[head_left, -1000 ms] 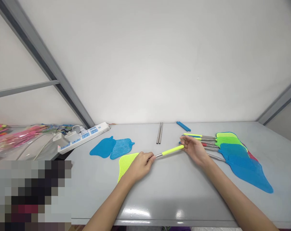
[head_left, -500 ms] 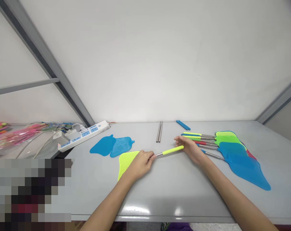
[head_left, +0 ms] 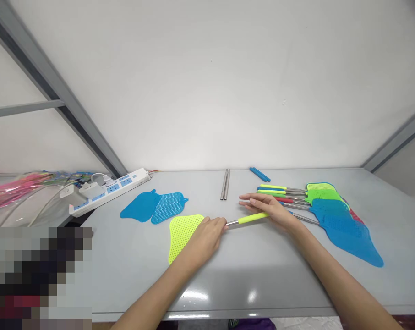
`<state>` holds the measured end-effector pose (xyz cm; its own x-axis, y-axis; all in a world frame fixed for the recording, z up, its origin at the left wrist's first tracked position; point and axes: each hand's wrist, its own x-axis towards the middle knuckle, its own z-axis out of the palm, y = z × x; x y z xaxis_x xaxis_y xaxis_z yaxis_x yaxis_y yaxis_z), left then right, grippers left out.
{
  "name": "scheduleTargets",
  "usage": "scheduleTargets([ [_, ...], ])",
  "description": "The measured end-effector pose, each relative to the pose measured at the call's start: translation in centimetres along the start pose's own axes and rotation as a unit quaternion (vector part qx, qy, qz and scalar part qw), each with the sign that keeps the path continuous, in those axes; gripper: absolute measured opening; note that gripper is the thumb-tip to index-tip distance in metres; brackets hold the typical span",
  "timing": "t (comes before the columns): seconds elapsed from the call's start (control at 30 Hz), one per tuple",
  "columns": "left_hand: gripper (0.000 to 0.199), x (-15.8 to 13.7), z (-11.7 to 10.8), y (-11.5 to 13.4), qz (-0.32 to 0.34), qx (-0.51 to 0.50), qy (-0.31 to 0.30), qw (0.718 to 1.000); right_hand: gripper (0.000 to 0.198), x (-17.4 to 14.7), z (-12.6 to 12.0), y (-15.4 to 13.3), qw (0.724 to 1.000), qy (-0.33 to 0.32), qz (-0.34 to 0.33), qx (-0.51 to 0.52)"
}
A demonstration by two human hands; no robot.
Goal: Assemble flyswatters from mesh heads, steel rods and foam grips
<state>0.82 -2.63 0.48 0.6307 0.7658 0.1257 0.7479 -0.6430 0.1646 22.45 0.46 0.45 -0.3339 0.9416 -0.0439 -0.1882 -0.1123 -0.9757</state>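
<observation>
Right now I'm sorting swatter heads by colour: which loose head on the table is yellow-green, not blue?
The yellow-green head under the left hand, nearest the table's front edge. The two blue heads lie farther back, untouched, toward the power strip.

On a grey table point(head_left: 228, 275), two loose blue swatter heads point(head_left: 154, 207) lie side by side near a white power strip point(head_left: 107, 191) with plugs in it. Two bare metal rods point(head_left: 225, 184) and blue handle sleeves point(head_left: 259, 174) rest by the white wall; clear-wrapped pink goods point(head_left: 11, 195) sit far left.
</observation>
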Motion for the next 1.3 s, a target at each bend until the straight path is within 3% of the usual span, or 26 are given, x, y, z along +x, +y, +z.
scheduleTargets([
  [0.37,0.026,-1.1,0.8,0.1,0.003,-0.012,-0.031,0.999,0.032,-0.3,1.5,1.0,0.997,-0.054,0.050,0.008],
  [0.8,0.018,-1.4,0.2,0.3,-0.029,-0.050,-0.129,0.990,0.020,-0.7,3.2,1.7,0.993,-0.062,0.083,0.056],
  [1.07,0.017,-1.6,0.7,0.3,-0.020,-0.056,-0.090,0.994,0.016,-0.8,3.6,1.9,0.992,-0.060,0.095,0.065],
  [1.3,0.021,-0.8,0.7,-0.3,-0.020,-0.016,-0.057,0.998,0.024,-0.4,3.3,2.6,0.989,-0.066,0.112,0.072],
])
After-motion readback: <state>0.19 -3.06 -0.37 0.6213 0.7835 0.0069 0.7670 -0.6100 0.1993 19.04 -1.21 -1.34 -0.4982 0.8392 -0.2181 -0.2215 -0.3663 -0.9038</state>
